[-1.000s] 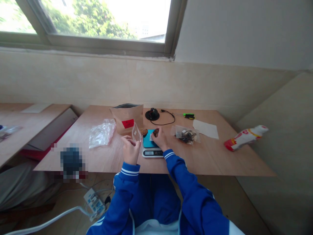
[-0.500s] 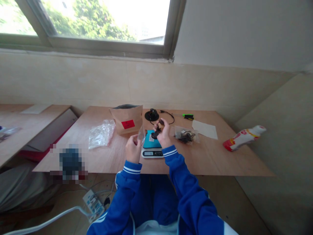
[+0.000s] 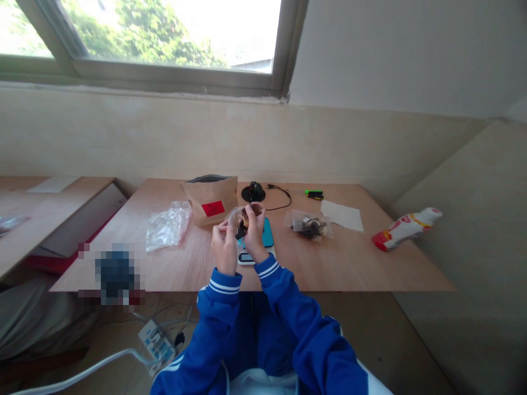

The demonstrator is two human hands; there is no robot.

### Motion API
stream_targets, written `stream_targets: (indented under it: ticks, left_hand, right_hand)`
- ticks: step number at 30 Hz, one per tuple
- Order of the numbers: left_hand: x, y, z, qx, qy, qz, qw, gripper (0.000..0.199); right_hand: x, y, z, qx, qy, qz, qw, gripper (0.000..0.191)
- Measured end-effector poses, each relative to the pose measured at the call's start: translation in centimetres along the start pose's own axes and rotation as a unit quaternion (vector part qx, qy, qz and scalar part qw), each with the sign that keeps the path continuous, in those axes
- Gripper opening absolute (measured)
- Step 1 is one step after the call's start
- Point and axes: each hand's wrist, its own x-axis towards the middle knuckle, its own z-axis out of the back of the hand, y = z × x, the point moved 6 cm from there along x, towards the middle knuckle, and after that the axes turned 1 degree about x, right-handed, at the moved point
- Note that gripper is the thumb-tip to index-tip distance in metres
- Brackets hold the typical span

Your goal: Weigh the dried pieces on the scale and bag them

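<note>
Fingers pinched, my left hand holds a small clear plastic bag by its edge. My right hand is closed around a small black part, held right at the bag; whether part of it is inside the bag is hard to tell. Both hands are above a white scale that has a blue-green pad on top, partly hidden by my right hand. Just behind my left hand stands an open brown paper bag with a red label.
A crumpled clear bag lies left. Behind the hands are a black round-based device and a black cable. To the right are a bag of parts, screwdrivers, white paper and a bottle.
My right hand has moved left with the black part, up to the clear bag in my left hand. More of the blue-green pad's right side shows.
</note>
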Motion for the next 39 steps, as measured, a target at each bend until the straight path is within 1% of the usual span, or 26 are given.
stream_targets:
  ticks: [2,4,6,9,12,15,17,19,21,23,25,27,28,30,32,34,37,39]
  left_hand:
    - [0.2,0.5,0.0,-0.014,-0.013,0.031,0.999,0.02]
    - [0.4,0.9,0.1,-0.017,-0.031,0.042,0.998,0.021]
    - [0.7,1.3,0.1,-0.032,-0.037,0.05,0.998,0.024]
    - [0.9,1.7,-0.2,-0.106,-0.038,0.08,0.99,0.027]
    - [0.7,1.6,-0.5,-0.206,-0.059,0.134,0.968,0.025]
    - [0.6,1.1,-0.3,-0.236,-0.079,0.167,0.954,0.023]
    - [0.7,0.8,0.1,-0.236,-0.081,0.163,0.955,0.024]
    - [1.0,0.7,0.5,-0.215,-0.079,0.137,0.964,0.025]
    - [1.1,0.5,1.1,-0.156,-0.079,0.085,0.981,0.025]
    - [1.0,0.1,1.4,-0.071,-0.075,0.028,0.994,0.022]
    - [0.7,-0.3,1.5,0.01,-0.059,-0.012,0.998,0.018]
    - [0.5,-0.5,1.5,0.068,-0.046,-0.023,0.996,0.017]
    - [0.5,-0.5,1.7,0.091,-0.046,-0.019,0.995,0.018]
    - [0.6,-0.1,2.2,0.117,-0.058,0.001,0.991,0.021]
    - [1.0,0.6,2.8,0.113,-0.072,0.026,0.991,0.024]
    - [1.2,1.4,3.3,0.077,-0.083,0.046,0.993,0.026]
    - [1.4,2.4,3.6,-0.005,-0.089,0.076,0.993,0.026]
    - [1.5,2.6,3.8,-0.059,-0.095,0.097,0.989,0.025]
  right_hand:
    - [-0.5,0.3,-0.2,-0.064,0.031,0.04,0.997,0.03]
    - [-0.9,0.5,-0.6,-0.119,0.069,0.063,0.988,0.031]
    - [-1.3,0.5,-1.0,-0.155,0.105,0.078,0.979,0.03]
    - [-1.7,0.0,-1.1,-0.173,0.151,0.08,0.97,0.026]
    - [-2.2,-0.4,-0.9,-0.208,0.176,0.096,0.957,0.025]
    - [-2.7,-0.5,-1.1,-0.244,0.226,0.125,0.935,0.02]
    - [-2.9,-0.5,-1.3,-0.241,0.263,0.131,0.925,0.018]
    - [-2.9,-0.4,-1.2,-0.237,0.278,0.132,0.921,0.018]
    - [-2.9,-0.4,-1.2,-0.265,0.288,0.133,0.911,0.019]
    - [-3.0,-0.6,-1.5,-0.332,0.302,0.137,0.883,0.019]
    - [-3.2,-0.8,-1.9,-0.399,0.323,0.141,0.847,0.017]
    - [-3.5,-1.0,-2.4,-0.423,0.351,0.136,0.825,0.014]
    - [-3.6,-1.0,-2.6,-0.419,0.363,0.129,0.822,0.015]
    - [-3.6,-1.0,-3.0,-0.403,0.369,0.112,0.83,0.017]
    - [-3.5,-0.9,-3.3,-0.386,0.351,0.098,0.847,0.018]
    - [-3.4,-0.8,-3.6,-0.361,0.335,0.088,0.866,0.019]
    - [-3.8,-0.7,-4.0,-0.305,0.338,0.07,0.888,0.022]
    - [-3.9,-0.5,-3.5,-0.275,0.328,0.072,0.901,0.026]
